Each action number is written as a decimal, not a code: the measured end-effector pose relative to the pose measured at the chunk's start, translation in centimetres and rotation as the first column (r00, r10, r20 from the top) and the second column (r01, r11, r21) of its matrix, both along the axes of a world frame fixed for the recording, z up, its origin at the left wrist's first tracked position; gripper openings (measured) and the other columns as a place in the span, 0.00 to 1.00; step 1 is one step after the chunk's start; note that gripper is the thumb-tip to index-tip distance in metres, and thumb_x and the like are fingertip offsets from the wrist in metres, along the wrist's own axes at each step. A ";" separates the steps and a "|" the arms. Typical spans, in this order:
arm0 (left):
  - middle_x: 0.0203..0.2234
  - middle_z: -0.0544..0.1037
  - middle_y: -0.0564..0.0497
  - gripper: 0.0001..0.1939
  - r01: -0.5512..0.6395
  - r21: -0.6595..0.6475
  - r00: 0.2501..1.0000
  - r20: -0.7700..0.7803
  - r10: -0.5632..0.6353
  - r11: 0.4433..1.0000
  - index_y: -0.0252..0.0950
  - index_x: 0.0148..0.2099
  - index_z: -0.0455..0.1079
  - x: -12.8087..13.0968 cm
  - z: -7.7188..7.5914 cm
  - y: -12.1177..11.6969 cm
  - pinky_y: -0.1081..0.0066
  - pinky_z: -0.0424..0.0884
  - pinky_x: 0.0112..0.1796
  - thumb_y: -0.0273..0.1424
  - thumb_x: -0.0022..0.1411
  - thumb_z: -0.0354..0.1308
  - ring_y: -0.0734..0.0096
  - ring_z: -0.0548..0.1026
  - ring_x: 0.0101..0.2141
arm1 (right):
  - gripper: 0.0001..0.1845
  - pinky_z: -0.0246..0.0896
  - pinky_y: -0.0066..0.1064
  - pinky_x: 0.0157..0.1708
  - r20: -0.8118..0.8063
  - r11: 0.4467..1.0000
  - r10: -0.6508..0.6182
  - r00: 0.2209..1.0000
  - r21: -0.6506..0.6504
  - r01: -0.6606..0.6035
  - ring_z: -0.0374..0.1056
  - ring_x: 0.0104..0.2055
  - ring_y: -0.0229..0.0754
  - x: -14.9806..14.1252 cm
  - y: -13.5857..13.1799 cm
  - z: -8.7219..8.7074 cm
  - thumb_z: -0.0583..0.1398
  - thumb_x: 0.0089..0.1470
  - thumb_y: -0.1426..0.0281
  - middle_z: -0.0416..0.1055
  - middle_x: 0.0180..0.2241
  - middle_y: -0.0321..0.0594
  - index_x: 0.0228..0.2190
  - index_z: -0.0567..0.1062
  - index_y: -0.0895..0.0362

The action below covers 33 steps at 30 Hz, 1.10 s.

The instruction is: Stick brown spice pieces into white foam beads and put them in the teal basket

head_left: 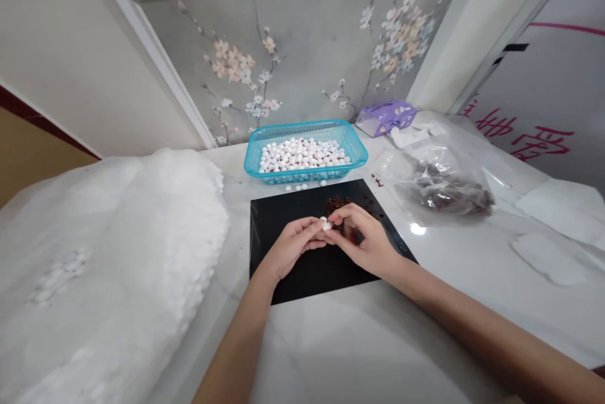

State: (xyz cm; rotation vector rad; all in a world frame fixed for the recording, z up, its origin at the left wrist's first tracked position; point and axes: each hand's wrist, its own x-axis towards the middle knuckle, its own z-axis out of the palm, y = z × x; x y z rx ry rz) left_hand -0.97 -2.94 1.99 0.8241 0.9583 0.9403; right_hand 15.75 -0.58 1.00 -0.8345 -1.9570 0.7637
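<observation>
Between the fingertips of my two hands is a small white ball (pixel 326 225), with a second bit of white right against it. My left hand (pixel 300 241) is closed in a pinch on the ball from the left. From the other side, the thumb and forefinger of my right hand (pixel 362 237) close in at the ball; what they pinch is too small to make out. Both hands are above a black mat (pixel 302 275). Behind my right fingers lies a pile of small dark brown pieces (pixel 336 203), partly hidden by the hand.
A blue plastic basket (pixel 302 175) full of white balls stands behind the mat, with several loose balls (pixel 304 187) before it. A big translucent bag (pixel 118 234) of white balls fills the left. At right lie a clear bag (pixel 449 190) of brown pieces and a purple pack (pixel 390 117).
</observation>
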 end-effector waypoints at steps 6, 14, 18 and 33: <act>0.27 0.76 0.51 0.13 -0.002 0.007 1.000 -0.007 0.002 1.000 0.33 0.33 0.73 0.0 -0.1 0.0 0.75 0.67 0.38 0.39 0.53 0.61 0.76 0.73 0.31 | 0.06 0.56 0.25 0.20 0.027 0.998 0.049 0.998 -0.037 -0.048 0.54 0.19 0.28 0.2 0.1 0.1 0.57 0.54 0.69 0.62 0.32 0.36 0.36 0.67 0.54; 0.28 0.76 0.51 0.12 0.000 0.029 1.000 -0.010 0.000 1.000 0.33 0.34 0.73 -0.1 -0.5 0.0 0.72 0.68 0.41 0.38 0.55 0.60 0.74 0.74 0.33 | 0.06 0.57 0.26 0.21 0.051 0.995 0.076 0.996 -0.066 -0.072 0.55 0.20 0.30 0.4 0.3 0.2 0.56 0.55 0.67 0.62 0.33 0.37 0.37 0.67 0.53; 0.28 0.76 0.51 0.12 0.009 0.045 1.000 -0.016 -0.008 0.999 0.33 0.34 0.72 -0.1 -0.6 0.0 0.72 0.68 0.42 0.38 0.55 0.59 0.74 0.74 0.33 | 0.05 0.57 0.25 0.21 0.044 0.993 0.093 0.995 -0.071 -0.090 0.55 0.20 0.30 0.4 0.4 0.0 0.56 0.56 0.67 0.62 0.32 0.36 0.36 0.68 0.53; 0.27 0.75 0.51 0.12 0.006 0.039 0.999 -0.054 -0.004 0.999 0.33 0.32 0.72 0.0 -0.3 0.1 0.74 0.68 0.39 0.38 0.54 0.60 0.75 0.74 0.31 | 0.05 0.56 0.25 0.22 -0.005 0.982 0.118 0.993 -0.146 -0.117 0.56 0.22 0.30 0.3 0.1 -0.2 0.55 0.55 0.67 0.61 0.31 0.35 0.35 0.64 0.54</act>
